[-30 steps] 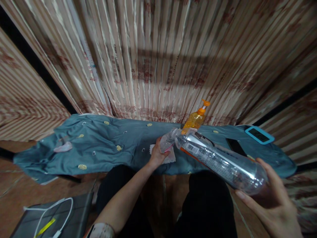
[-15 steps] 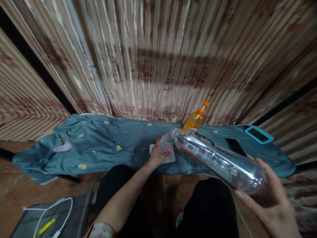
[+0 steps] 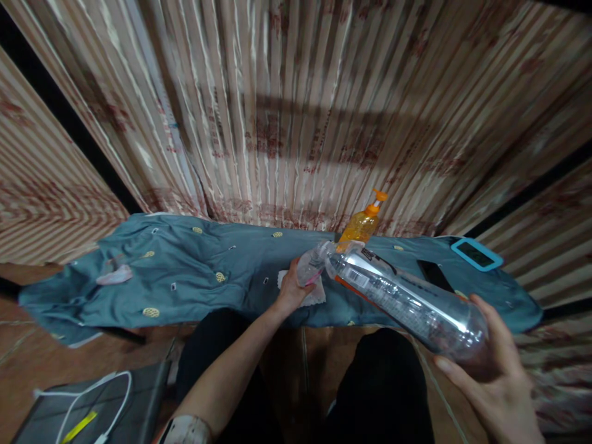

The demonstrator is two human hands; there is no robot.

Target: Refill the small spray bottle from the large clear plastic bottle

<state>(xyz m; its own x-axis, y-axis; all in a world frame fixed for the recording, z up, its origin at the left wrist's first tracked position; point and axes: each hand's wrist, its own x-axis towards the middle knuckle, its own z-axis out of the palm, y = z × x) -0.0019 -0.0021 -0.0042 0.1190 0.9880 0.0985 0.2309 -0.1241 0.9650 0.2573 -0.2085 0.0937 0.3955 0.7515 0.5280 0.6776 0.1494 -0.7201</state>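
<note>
My right hand [image 3: 499, 370] grips the base of a large clear plastic bottle [image 3: 407, 302] with a printed label. The bottle is tilted, its neck lower-bodied end pointing left towards a small clear plastic vessel [image 3: 311, 264]. My left hand [image 3: 289, 291] is closed around that small vessel, which shows a bit of pink near its lower side. Whether the bottle's mouth touches the vessel or sits inside it, I cannot tell. Beneath my left hand lies a white tissue or cloth [image 3: 316, 298]. Just behind the bottle's neck stands an orange pump bottle [image 3: 358, 227] with yellow-orange liquid.
A blue-green patterned cloth [image 3: 250, 259] covers the narrow table. On its right lie a black phone [image 3: 433, 275] and a blue-framed digital display [image 3: 477, 254]; a pale crumpled item [image 3: 115, 275] is at left. A white cable [image 3: 127, 394] rests on a dark surface, lower left. Striped curtains hang behind.
The whole view has shifted slightly, with things at the right appearing a little further left. Both hands keep their hold, and the bottle and vessel stay almost in place.
</note>
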